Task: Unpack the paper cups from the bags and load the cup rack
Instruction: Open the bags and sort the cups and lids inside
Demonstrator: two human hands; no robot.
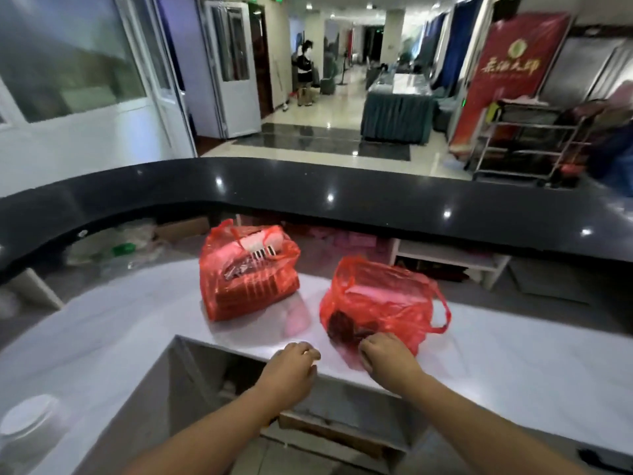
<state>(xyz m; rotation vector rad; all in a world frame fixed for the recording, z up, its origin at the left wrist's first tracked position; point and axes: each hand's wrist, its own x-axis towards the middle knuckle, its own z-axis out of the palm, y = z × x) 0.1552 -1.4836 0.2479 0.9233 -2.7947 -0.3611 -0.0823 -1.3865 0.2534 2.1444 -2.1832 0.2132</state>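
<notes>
Head-height view, forward and down, close over counter (pixel 137 323)

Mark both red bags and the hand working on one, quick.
Left red bag (pixel 248 275): head view, on its front face.
Right red bag (pixel 380 299): head view, on its crumpled upper side.
Right hand (pixel 385 354): head view, back of the hand, at the right bag's near edge.

White glossy desk (pixel 513 354), cut-out at near edge. On it: two red plastic bags, apart. Left bag (pixel 248 272) upright, boxy, near middle. Right bag (pixel 380 303) slumped, nearer front edge, beside cut-out.
</notes>
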